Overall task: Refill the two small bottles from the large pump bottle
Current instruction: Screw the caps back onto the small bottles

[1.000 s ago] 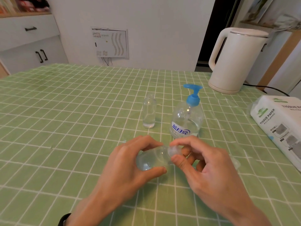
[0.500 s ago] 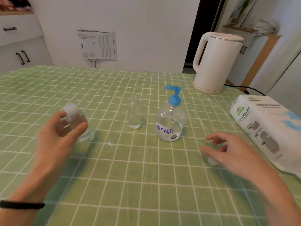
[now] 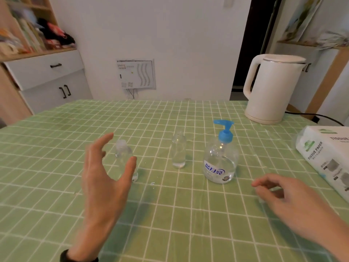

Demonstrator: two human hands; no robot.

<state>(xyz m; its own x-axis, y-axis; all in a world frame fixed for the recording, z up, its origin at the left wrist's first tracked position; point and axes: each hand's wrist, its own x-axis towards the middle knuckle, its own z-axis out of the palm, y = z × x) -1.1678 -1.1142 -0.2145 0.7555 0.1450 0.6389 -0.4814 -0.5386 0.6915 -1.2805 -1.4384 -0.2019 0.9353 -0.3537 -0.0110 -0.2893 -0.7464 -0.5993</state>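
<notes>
My left hand (image 3: pixel 102 176) is spread open just beside the capped small bottle (image 3: pixel 125 159), which stands on the left of the table (image 3: pixel 56 148), probably set aside as done. The other small bottle (image 3: pixel 178 152) stands near the pump bottle (image 3: pixel 221 163), handy for filling. My right hand (image 3: pixel 289 197) hovers near right, loosely curled and empty. My thumb hides part of the capped bottle, and I cannot read the fill level in the 2 small bottles.

Left grip (image 3: pixel 105 182): hung raised, palm turned inward, fingers straight and spread, empty.
Right grip (image 3: pixel 290 199): hovered low, palm down, fingers loosely curled, empty.
Left wrist (image 3: pixel 81 248): wore a black band (image 3: pixel 65 256).
</notes>
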